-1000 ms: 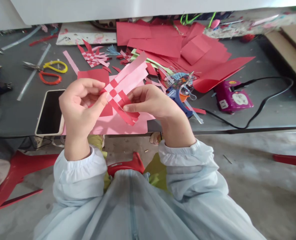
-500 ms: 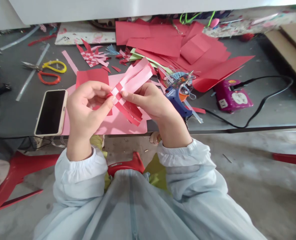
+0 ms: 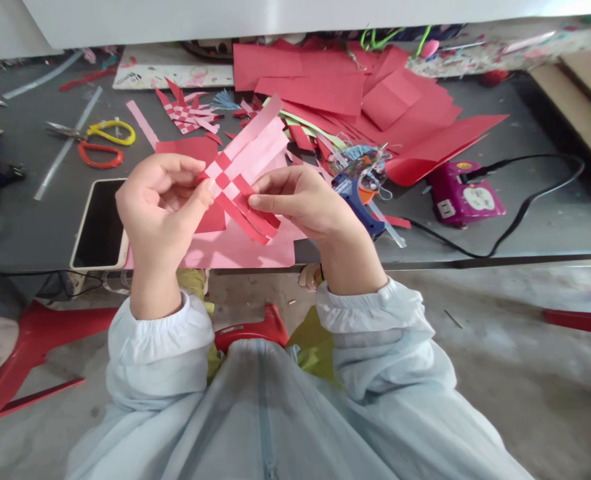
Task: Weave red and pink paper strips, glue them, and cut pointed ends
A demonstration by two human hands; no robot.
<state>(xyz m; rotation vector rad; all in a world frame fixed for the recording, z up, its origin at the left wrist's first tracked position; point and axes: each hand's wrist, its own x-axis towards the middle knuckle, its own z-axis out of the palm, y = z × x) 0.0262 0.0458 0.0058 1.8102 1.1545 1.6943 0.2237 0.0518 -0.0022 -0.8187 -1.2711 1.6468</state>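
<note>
I hold a woven piece of red and pink paper strips (image 3: 242, 177) above the table's near edge. My left hand (image 3: 158, 207) pinches its left side between thumb and fingers. My right hand (image 3: 302, 200) grips its right side, forefinger laid along the red strips. Long pink strips stick out up and to the right; red strips hang down to the right. Beneath the weave a pink sheet (image 3: 240, 250) lies on the grey table (image 3: 525, 233).
A phone (image 3: 100, 223) lies left of my hands. Scissors with yellow and red handles (image 3: 100, 143), another woven piece (image 3: 188, 113), a pile of red paper (image 3: 375, 93), a blue glue gun (image 3: 358, 197) and a purple power strip (image 3: 465, 193) with black cable are on the table.
The woven piece tilted and shifted a little between my hands, then came back up flatter; my fingers re-gripped it. The view swayed slightly.
</note>
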